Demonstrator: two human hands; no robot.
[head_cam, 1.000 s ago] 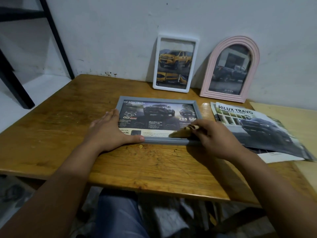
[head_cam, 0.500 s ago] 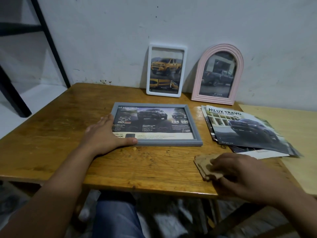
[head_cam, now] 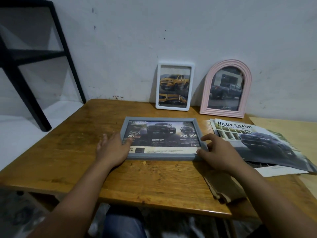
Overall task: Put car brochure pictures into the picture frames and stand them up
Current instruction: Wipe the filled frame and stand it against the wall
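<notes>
Grey frame [head_cam: 161,140]: lies flat mid-table, a car picture inside.
Left hand [head_cam: 112,148]: flat, fingers straight, resting on the frame's left edge.
Right hand [head_cam: 217,152]: fingers loosely bent, touching the frame's near right corner, gripping nothing.
White frame [head_cam: 175,85], pink frame [head_cam: 225,89]: stand at the far wall, filled.
Brochure [head_cam: 257,143]: right of the grey frame.
Cardboard piece [head_cam: 223,188]: near edge, under the right forearm.
Table [head_cam: 68,152]: wooden.

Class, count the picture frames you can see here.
3: white frame and pink arched frame standing against the wall, grey frame flat on the table. None look hidden.
</notes>
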